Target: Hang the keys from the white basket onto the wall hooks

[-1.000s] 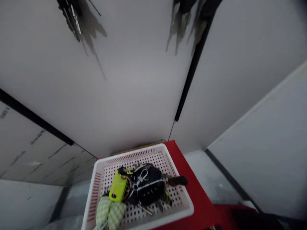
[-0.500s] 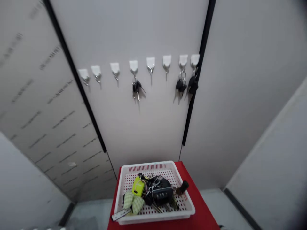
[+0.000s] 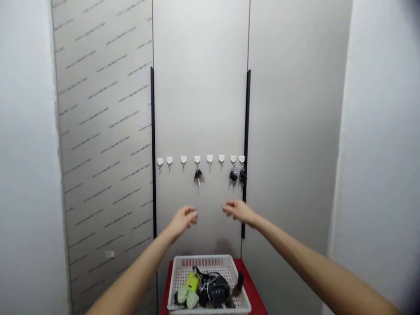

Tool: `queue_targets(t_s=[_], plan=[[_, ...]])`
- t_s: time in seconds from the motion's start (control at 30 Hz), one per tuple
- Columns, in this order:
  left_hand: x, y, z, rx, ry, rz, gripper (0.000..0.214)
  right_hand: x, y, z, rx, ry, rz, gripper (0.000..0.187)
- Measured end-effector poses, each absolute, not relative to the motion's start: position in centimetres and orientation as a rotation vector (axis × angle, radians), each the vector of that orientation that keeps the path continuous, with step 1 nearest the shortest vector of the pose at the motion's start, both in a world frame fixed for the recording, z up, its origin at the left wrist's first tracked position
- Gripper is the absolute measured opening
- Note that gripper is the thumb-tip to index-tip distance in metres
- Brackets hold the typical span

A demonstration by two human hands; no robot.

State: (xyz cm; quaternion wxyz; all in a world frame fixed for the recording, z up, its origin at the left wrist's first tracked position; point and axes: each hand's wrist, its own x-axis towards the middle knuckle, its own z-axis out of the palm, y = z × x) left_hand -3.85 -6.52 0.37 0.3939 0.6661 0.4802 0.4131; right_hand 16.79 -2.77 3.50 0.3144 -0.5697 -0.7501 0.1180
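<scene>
Both my arms reach forward over a white basket [image 3: 206, 262] on a red stand [image 3: 252, 295]. My left hand [image 3: 183, 220] is loosely curled and holds nothing. Beside it, my right hand [image 3: 239, 211] has its fingers bent and apart, also holding nothing. The basket holds a heap of keys [image 3: 211, 288], with a lime-green fob [image 3: 192, 282], a black car fob and two green checked tags [image 3: 187, 297]. A row of white hooks [image 3: 201, 160] runs along the wall panel above the hands. A key bunch [image 3: 197, 176] hangs from one middle hook and two black-fob bunches [image 3: 238, 175] hang at the right end.
Grey cupboard panels with black vertical handle strips [image 3: 152, 148] [image 3: 246, 148] fill the wall ahead. White walls close in on the left [image 3: 26, 175] and right [image 3: 380, 153].
The view has swung up and pulled back from the basket to the whole wall. Both my hands have come into view, raised in front of the hooks.
</scene>
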Motion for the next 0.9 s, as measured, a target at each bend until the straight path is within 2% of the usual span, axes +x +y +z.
queue_targets(t_s=[0.13, 0.23, 0.33, 0.5, 0.63, 0.8, 0.9], plan=[[-2.1, 0.2, 7.8, 1.740, 1.602, 1.397, 0.030, 16.6, 1.1, 8.7, -1.603, -1.463, 0.088, 0.031], [0.0, 3.6, 9.3, 1.700, 1.827, 1.527, 0.036, 16.8, 3.8, 10.2, -1.687, -1.137, -0.033, 0.042], [1.8, 5.4, 9.0, 1.723, 1.953, 1.586, 0.031, 17.3, 5.4, 9.4, -1.723, -0.992, -0.076, 0.047], [1.2, 5.7, 9.6, 1.794, 1.817, 1.501, 0.020, 18.5, 5.0, 8.2, -1.718, -1.210, -0.153, 0.028], [-0.7, 4.9, 12.1, 1.852, 1.704, 1.485, 0.018, 19.6, 4.1, 10.1, -1.684, -1.237, -0.258, 0.031], [-0.7, 4.1, 15.5, 2.069, 1.968, 1.445, 0.019, 19.9, 3.4, 14.7, -1.609, -1.390, -0.243, 0.029], [-0.2, 3.9, 17.2, 2.260, 2.004, 1.317, 0.022, 19.4, 2.6, 15.0, -1.502, -1.600, -0.213, 0.028]])
